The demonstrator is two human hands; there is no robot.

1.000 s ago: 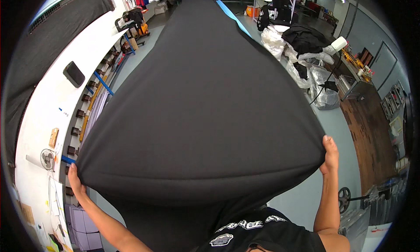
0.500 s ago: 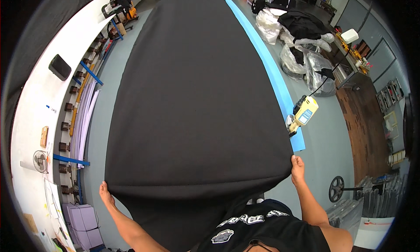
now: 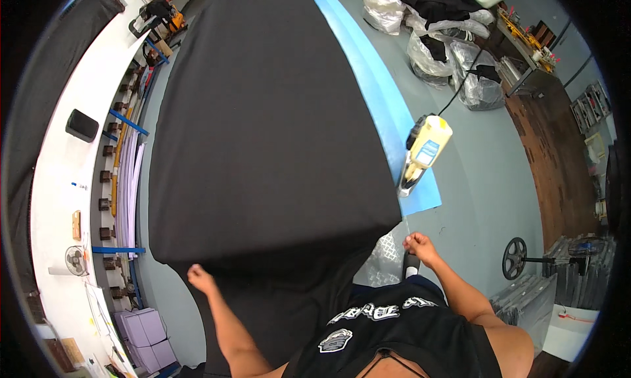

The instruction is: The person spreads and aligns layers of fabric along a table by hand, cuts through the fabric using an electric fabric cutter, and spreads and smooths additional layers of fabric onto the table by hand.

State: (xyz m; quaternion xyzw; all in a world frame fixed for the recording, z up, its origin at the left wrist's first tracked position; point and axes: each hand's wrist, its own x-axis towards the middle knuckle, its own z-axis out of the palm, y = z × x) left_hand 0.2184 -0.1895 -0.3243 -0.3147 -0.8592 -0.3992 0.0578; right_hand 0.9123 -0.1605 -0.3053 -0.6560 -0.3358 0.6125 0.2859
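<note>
A long sheet of black fabric (image 3: 269,128) covers the surface before me, and its near part sags in a dark fold toward my body. My left hand (image 3: 202,278) is closed at the fabric's near left edge and seems to pinch it. Off the near right corner, my right hand (image 3: 420,248) is closed in a pinch, apart from the black fabric. A thin pale line runs up from its fingertips; what they hold is too fine to make out. Just beyond stands a yellow corded power cutter (image 3: 427,148) on a blue sheet (image 3: 422,194).
Patterned clear plastic (image 3: 381,260) shows below the fabric's right corner. Filled plastic bags (image 3: 430,56) lie at the far right. A black handwheel (image 3: 514,258) stands at right. Along the left are a white wall with a fan (image 3: 75,261), blue brackets (image 3: 118,250) and purple blocks (image 3: 144,335).
My right hand has come off the fabric's corner, which has shifted left and uncovered patterned plastic. My left hand has moved inward to the right. The view has shifted too.
</note>
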